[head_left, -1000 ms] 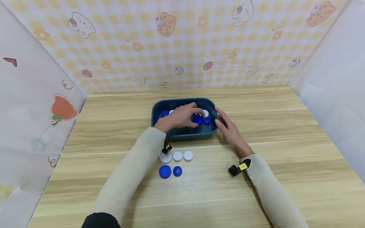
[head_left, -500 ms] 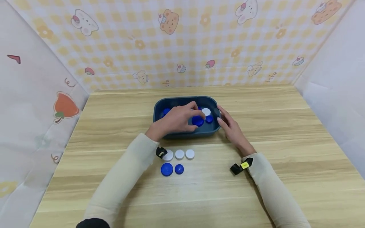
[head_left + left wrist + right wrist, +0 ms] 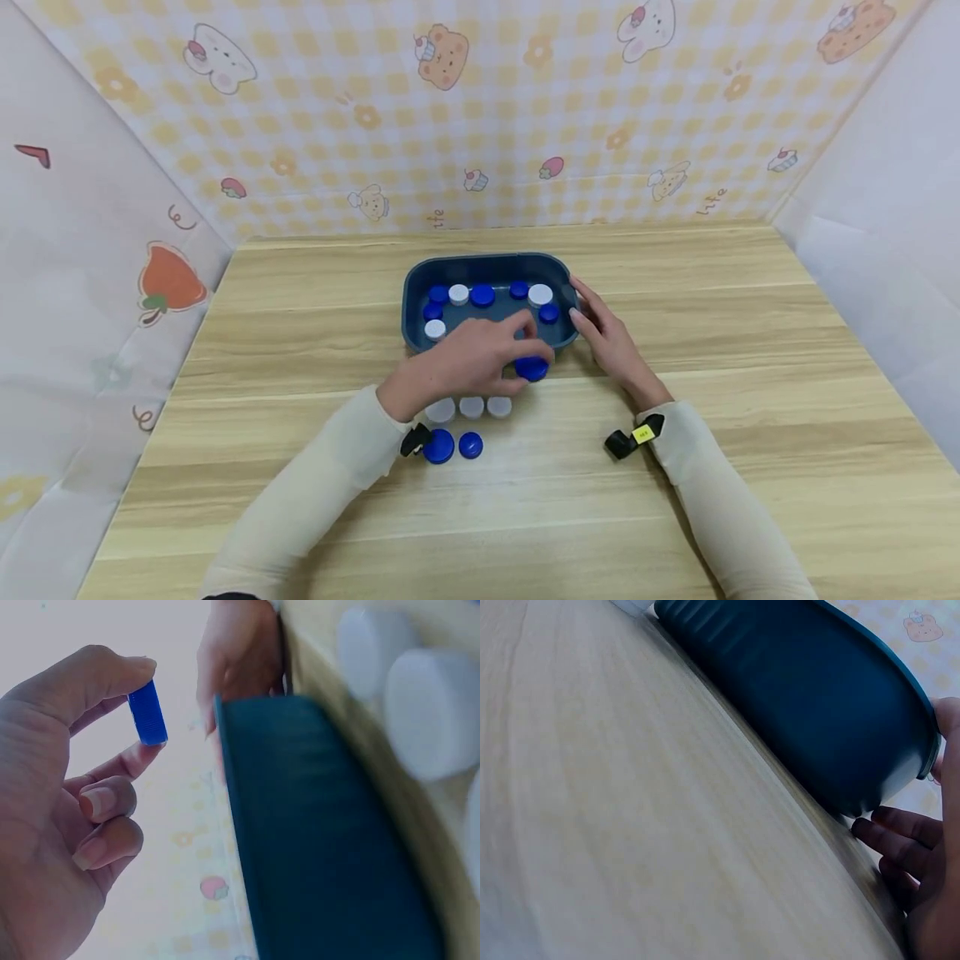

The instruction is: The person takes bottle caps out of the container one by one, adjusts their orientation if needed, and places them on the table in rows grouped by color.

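Note:
Between thumb and forefinger my left hand (image 3: 480, 354) pinches a blue bottle cap (image 3: 532, 369), held over the near rim of a dark blue tray (image 3: 491, 269). In the left wrist view the blue cap (image 3: 148, 716) is seen edge-on, its ridged side showing. My right hand (image 3: 611, 342) rests against the tray's right end, fingers fairly straight. In the right wrist view some fingertips (image 3: 889, 836) lie near the tray's lower edge. Several blue caps (image 3: 482, 295) and white caps (image 3: 540, 295) lie inside the tray; my left hand hides part of its floor.
On the wooden table (image 3: 712, 350), in front of the tray, three white caps (image 3: 471, 407) form a row. Nearer me lie a large blue cap (image 3: 438, 447) and a small blue cap (image 3: 471, 445). A checked cloth wall (image 3: 300, 125) stands behind.
My left hand has lifted the blue cap out of the tray and brought it nearer me, uncovering caps at the tray's left. The right hand stays at the tray's end.

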A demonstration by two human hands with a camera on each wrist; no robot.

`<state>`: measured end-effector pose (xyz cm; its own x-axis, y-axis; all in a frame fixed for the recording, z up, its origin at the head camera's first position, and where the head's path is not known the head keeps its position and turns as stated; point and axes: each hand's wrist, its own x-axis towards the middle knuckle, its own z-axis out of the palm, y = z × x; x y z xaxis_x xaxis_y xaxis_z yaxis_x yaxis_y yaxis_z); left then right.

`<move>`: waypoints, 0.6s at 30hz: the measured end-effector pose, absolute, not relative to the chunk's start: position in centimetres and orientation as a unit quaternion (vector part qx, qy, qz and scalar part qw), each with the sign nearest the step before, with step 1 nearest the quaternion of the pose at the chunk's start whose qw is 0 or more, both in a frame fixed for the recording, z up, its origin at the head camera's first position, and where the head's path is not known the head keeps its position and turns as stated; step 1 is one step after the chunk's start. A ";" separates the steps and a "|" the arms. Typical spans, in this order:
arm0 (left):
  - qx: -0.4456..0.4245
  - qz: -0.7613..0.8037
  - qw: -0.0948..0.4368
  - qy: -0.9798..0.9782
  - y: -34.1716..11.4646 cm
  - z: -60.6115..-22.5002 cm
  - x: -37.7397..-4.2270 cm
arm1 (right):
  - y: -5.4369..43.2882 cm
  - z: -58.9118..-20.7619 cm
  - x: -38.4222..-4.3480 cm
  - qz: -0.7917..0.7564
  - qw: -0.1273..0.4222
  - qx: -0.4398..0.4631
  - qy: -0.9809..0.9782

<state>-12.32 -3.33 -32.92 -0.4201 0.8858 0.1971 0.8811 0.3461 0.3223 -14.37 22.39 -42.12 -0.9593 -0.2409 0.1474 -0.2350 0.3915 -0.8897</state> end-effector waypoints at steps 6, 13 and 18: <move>0.536 0.193 0.056 0.820 -3.8 -34.3 -10.6 | 21.4 -39.3 -13.1 -0.531 0.013 -0.139 0.836; 0.542 0.136 0.083 0.825 -3.9 -35.7 -9.1 | 21.3 -39.1 -13.1 -0.526 0.014 -0.137 0.839; 0.549 0.113 0.089 0.824 -3.9 -36.3 -8.3 | 21.6 -39.9 -13.5 -0.529 0.016 -0.136 0.838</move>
